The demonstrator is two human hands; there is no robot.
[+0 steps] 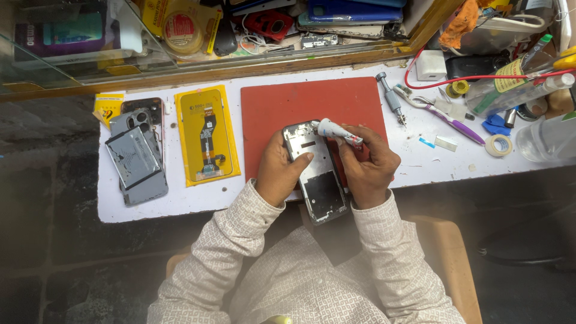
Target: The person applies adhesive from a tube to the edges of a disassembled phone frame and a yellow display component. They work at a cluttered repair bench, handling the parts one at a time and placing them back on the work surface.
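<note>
Left hand [277,171] grip clamped on phone frame [316,174] over red mat [288,105], near tabletop [180,204] front edge. Right hand [369,168] grip clamped on small glue tube [337,130], nozzle at frame's top.

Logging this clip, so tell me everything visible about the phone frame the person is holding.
The phone frame is an opened, silvery-grey shell with a dark rectangular recess in its lower half and small parts near the top. It lies tilted over the near edge of the red mat. The left hand grips its left side, thumb across it. The right hand holds a small white tube, tip at its top edge.
</note>
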